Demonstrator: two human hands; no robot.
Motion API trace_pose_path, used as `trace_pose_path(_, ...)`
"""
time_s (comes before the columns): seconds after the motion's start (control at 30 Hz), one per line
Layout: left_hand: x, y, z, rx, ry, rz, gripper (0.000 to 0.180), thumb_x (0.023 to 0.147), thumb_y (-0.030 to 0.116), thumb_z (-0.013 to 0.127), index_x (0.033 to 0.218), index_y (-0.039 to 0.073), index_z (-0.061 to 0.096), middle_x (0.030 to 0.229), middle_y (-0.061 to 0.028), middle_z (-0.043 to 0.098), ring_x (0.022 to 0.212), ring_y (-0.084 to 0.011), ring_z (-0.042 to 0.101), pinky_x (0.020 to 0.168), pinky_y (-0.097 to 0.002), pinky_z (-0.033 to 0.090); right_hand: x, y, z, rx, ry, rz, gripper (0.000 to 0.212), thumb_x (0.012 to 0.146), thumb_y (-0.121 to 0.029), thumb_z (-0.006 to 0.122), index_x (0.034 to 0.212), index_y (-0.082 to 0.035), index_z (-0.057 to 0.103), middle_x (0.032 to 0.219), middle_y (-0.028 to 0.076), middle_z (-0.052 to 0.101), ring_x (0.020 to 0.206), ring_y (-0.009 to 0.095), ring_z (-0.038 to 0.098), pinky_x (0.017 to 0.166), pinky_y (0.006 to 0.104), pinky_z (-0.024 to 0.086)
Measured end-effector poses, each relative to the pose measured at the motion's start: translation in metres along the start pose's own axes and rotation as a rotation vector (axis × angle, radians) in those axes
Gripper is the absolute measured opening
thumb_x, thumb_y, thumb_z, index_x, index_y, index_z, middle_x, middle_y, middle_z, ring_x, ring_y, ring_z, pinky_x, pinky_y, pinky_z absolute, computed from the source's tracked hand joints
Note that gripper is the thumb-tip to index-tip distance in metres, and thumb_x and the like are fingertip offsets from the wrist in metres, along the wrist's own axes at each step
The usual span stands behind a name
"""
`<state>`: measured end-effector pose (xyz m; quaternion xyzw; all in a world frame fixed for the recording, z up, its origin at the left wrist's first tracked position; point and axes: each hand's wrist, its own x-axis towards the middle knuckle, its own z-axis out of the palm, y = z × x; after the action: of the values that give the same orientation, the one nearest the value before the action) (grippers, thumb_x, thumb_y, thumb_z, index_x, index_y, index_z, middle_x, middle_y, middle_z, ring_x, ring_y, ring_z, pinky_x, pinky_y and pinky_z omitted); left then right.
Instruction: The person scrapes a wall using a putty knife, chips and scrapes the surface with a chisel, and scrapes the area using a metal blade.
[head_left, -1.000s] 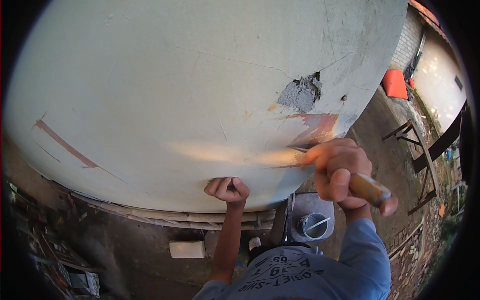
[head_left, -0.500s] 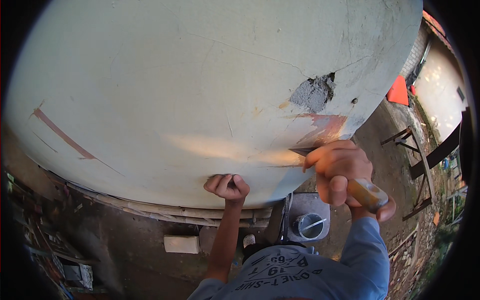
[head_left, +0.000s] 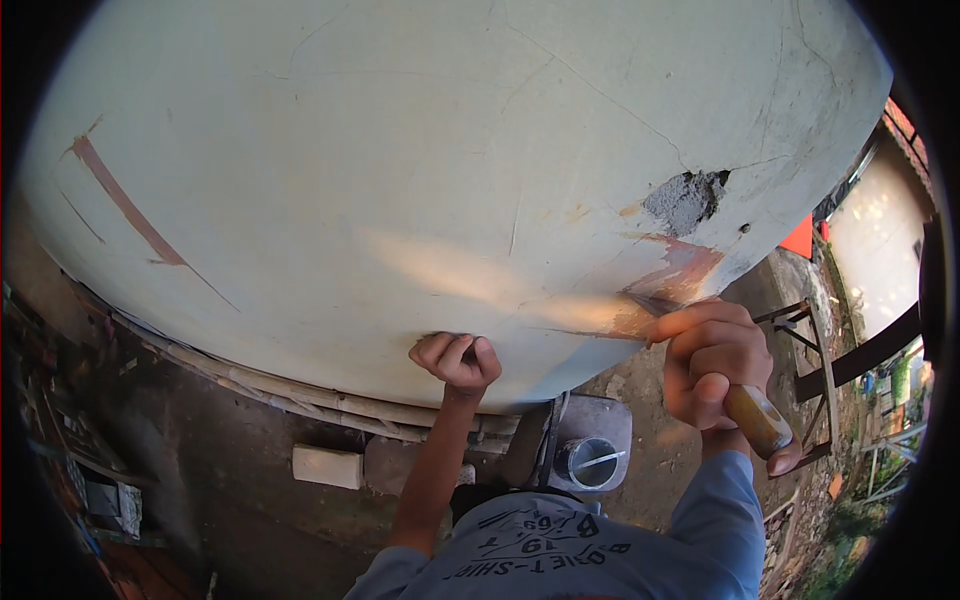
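Observation:
My right hand (head_left: 712, 360) is closed round the worn yellow-brown wooden handle of a scraper (head_left: 760, 421). Its thin dark blade points left and meets the pale wall (head_left: 390, 170) at the lower edge of a peeled reddish-brown patch (head_left: 690, 268). Above that patch is a broken hole (head_left: 684, 203) with rough grey filling. Farther left, my left hand (head_left: 457, 362) is curled into a fist, its knuckles against the lower part of the wall. Nothing shows in its fingers, though the palm side is partly hidden.
A round container (head_left: 592, 465) with a light stick stands on a grey seat-like surface (head_left: 612, 412) below the wall. Bamboo poles (head_left: 255, 385) run along the wall's foot. A white block (head_left: 327, 466) lies on the ground, and a wooden frame (head_left: 822, 375) stands at right.
The view has shifted, so the hole and peeled patch appear farther right and lower. My right hand keeps the scraper at the patch; my left fist stays against the wall.

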<state>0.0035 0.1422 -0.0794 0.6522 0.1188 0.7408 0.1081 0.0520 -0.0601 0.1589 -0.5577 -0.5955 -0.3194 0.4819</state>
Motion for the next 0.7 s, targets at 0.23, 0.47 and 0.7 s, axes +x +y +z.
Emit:
trace_pose_path(0.23,-0.002,0.001,0.001,-0.025,0.031,-0.028,0.016,0.085,0.019,0.058,0.097,0.014,0.05,0.096,-0.0042,0.047,0.087,-0.0225,0.039,0.075,-0.0357,0.036,0.0,0.002,0.008,0.115,-0.034,0.031,0.041,0.097,-0.039,0.046,0.067,-0.012,0.037,0.051,0.002,0.045,0.057,0.022,0.059,0.059,0.0328,0.051)
trace_pose_path(0.47,0.001,0.006,-0.002,-0.02,0.029,-0.026,0.017,0.084,0.018,0.059,0.098,0.014,0.05,0.096,-0.0038,0.048,0.088,-0.0224,0.04,0.076,-0.0355,0.036,0.0,-0.001,0.002,0.282,-0.037,0.05,0.052,0.087,-0.052,0.047,0.064,-0.005,0.048,0.058,0.008,0.055,0.064,0.029,0.064,0.06,0.0379,0.05)
trace_pose_path(0.7,-0.001,-0.002,-0.002,0.008,0.028,-0.017,0.018,0.083,0.018,0.06,0.097,0.014,0.05,0.096,-0.0035,0.048,0.087,-0.0223,0.041,0.076,-0.0353,0.036,0.001,0.001,0.008,0.103,0.055,-0.042,0.038,0.094,-0.035,0.048,0.066,-0.011,0.039,0.053,0.003,0.052,0.056,0.023,0.061,0.058,0.0335,0.051)
